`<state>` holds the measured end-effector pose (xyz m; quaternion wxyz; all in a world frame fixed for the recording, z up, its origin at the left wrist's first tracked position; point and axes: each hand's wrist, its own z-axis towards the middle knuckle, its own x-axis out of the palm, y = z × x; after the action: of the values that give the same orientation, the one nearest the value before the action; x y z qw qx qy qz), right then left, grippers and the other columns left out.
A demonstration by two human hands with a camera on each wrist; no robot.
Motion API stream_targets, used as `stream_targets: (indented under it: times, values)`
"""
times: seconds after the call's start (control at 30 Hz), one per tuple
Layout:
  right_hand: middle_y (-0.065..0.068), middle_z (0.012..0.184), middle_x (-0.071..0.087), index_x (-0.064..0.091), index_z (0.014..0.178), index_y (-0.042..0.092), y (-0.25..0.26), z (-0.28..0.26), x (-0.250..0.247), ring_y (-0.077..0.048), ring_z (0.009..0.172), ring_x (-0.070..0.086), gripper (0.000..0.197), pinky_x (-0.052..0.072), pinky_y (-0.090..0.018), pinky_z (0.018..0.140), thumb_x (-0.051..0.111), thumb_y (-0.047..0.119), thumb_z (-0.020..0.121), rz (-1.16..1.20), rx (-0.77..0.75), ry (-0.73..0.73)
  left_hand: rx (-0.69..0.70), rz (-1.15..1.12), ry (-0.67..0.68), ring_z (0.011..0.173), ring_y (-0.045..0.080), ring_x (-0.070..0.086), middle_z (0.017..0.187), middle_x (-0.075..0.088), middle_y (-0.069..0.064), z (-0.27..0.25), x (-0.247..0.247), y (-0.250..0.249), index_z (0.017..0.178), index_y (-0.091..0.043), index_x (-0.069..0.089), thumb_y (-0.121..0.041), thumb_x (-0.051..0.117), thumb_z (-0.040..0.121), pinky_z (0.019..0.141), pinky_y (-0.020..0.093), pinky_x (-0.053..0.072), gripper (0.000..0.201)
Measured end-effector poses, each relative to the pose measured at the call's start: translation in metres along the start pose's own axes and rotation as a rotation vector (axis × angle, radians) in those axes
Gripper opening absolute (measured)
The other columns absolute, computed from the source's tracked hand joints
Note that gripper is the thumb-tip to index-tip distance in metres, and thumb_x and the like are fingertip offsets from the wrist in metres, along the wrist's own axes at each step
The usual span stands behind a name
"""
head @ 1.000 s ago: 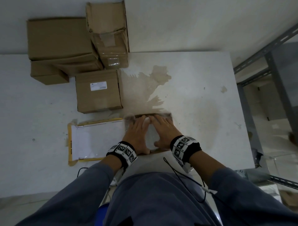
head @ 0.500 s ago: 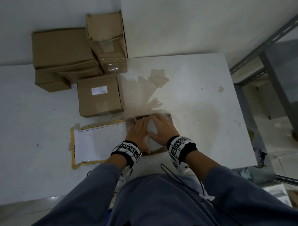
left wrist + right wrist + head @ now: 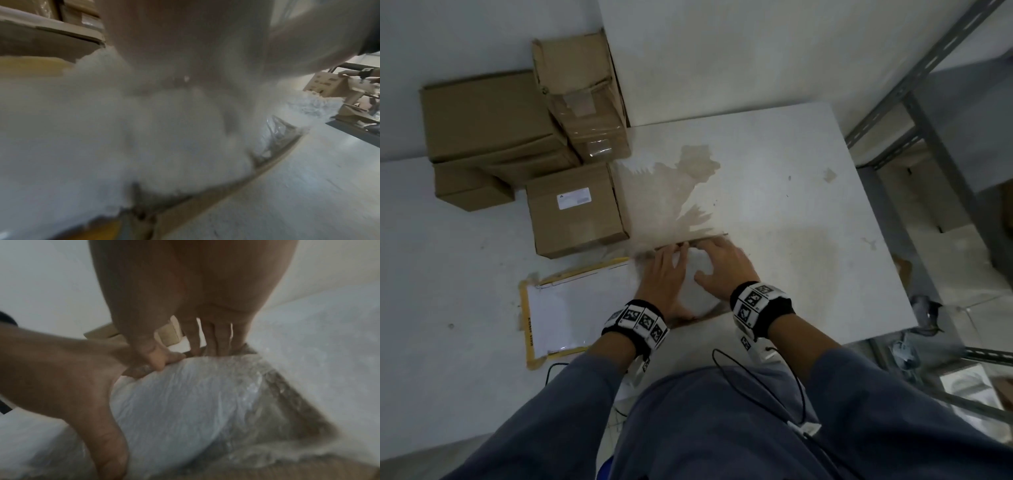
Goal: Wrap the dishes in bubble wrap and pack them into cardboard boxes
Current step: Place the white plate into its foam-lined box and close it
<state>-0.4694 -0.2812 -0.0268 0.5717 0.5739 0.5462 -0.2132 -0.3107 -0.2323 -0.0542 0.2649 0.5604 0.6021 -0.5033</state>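
Little is being changed since the earlier frames: both hands are still being pressed on the wrapped dish (image 3: 697, 286) at centre frame on the tabletop (image 3: 791, 192). Left hand (image 3: 662, 279) and right hand (image 3: 726, 269) are lying flat, fingers straight, gripping nothing. Wrap (image 3: 185, 402) is being smoothed down; boxing is judged next.

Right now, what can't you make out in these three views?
- Dish: bubble wrap covers it in every view, so its type and condition can't be told.
- Left hand: in the left wrist view it is too close and blurred to show its fingers.
- Box under the bundle: in the head view both hands and the wrap hide all but its edges.
- Label on the closed carton: too small to read.
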Motion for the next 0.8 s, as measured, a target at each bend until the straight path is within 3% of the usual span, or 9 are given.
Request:
stream_targets:
  times: [0.1,0.2,0.27,0.33,0.4,0.47,0.6,0.7,0.8]
  values:
    - [-0.004,0.117,0.052,0.058,0.116,0.02,-0.014,-0.01,-0.012,-0.025,0.104,0.051,0.049,0.041,-0.036,0.086,0.071,0.026,0.069,-0.056,0.089,-0.308,-0.021,-0.091,-0.209,0.129,0.031,0.033,0.142,0.035,0.013,-0.015,-0.007,0.005,0.149,-0.02,0.029,-0.064,0.08,0.051,0.107,0.048,0.035,0.12]
    - [-0.003,0.117,0.05,0.047,0.123,0.022,-0.029,-0.015,-0.02,-0.025,0.099,0.054,0.054,0.044,-0.036,0.078,0.07,0.026,0.075,0.098,0.348,-0.209,-0.39,-0.286,-0.439,0.123,0.031,0.04,0.134,0.04,0.011,-0.029,-0.017,0.016,0.131,-0.024,0.041,-0.046,0.081,0.063,0.097,0.048,0.044,0.082]
    - [0.0,0.11,0.057,0.047,0.121,0.024,-0.034,-0.017,-0.019,-0.023,0.093,0.058,0.047,0.043,-0.032,0.072,0.068,0.024,0.079,0.186,0.416,-0.096,-0.646,-0.465,-0.402,0.127,0.034,0.038,0.137,0.036,0.013,-0.035,-0.019,0.024,0.138,-0.022,0.031,-0.032,0.081,0.068,0.097,0.052,0.043,0.086]
    - [0.001,0.099,0.061,0.052,0.116,0.024,-0.034,-0.018,-0.017,-0.022,0.09,0.059,0.041,0.046,-0.032,0.072,0.067,0.019,0.079,0.259,0.4,-0.092,-0.75,-0.634,-0.327,0.125,0.031,0.044,0.135,0.044,0.008,-0.039,-0.022,0.026,0.146,-0.025,0.021,-0.025,0.078,0.074,0.098,0.049,0.043,0.091]
    - [0.001,0.092,0.063,0.057,0.113,0.022,-0.032,-0.017,-0.015,-0.021,0.084,0.061,0.037,0.051,-0.032,0.072,0.067,0.015,0.078,0.343,0.382,-0.118,-0.75,-0.753,-0.285,0.107,0.023,0.056,0.109,0.059,-0.005,-0.04,-0.021,0.025,0.149,-0.029,0.018,-0.018,0.072,0.08,0.089,0.039,0.043,0.088]
    - [0.0,0.088,0.064,0.062,0.11,0.021,-0.029,-0.015,-0.012,-0.02,0.08,0.063,0.034,0.055,-0.034,0.074,0.066,0.011,0.078,0.399,0.358,-0.108,-0.739,-0.769,-0.291,0.094,0.018,0.06,0.095,0.06,-0.009,-0.042,-0.02,0.021,0.147,-0.031,0.024,-0.015,0.07,0.081,0.083,0.035,0.045,0.082]
    - [-0.001,0.091,0.065,0.065,0.111,0.017,-0.024,-0.016,-0.004,-0.017,0.08,0.063,0.033,0.057,-0.034,0.08,0.067,0.009,0.079,0.475,0.314,-0.026,-0.677,-0.795,-0.275,0.091,0.016,0.062,0.097,0.061,-0.009,-0.045,-0.019,0.01,0.137,-0.029,0.044,-0.015,0.071,0.08,0.083,0.04,0.055,0.064]
    - [-0.001,0.095,0.066,0.065,0.115,0.014,-0.025,-0.018,-0.002,-0.015,0.084,0.064,0.035,0.055,-0.029,0.085,0.07,0.014,0.081,0.506,0.328,-0.014,-0.569,-0.701,-0.199,0.103,0.021,0.061,0.113,0.064,-0.004,-0.05,-0.016,0.002,0.136,-0.026,0.047,-0.019,0.068,0.082,0.09,0.039,0.051,0.059]
    - [-0.002,0.101,0.068,0.065,0.121,0.011,-0.024,-0.021,-0.004,-0.014,0.089,0.064,0.039,0.053,-0.028,0.09,0.069,0.016,0.083,0.494,0.314,0.013,-0.471,-0.503,-0.153,0.111,0.029,0.058,0.124,0.063,0.005,-0.055,-0.012,-0.003,0.136,-0.02,0.049,-0.015,0.058,0.088,0.089,0.039,0.048,0.049]
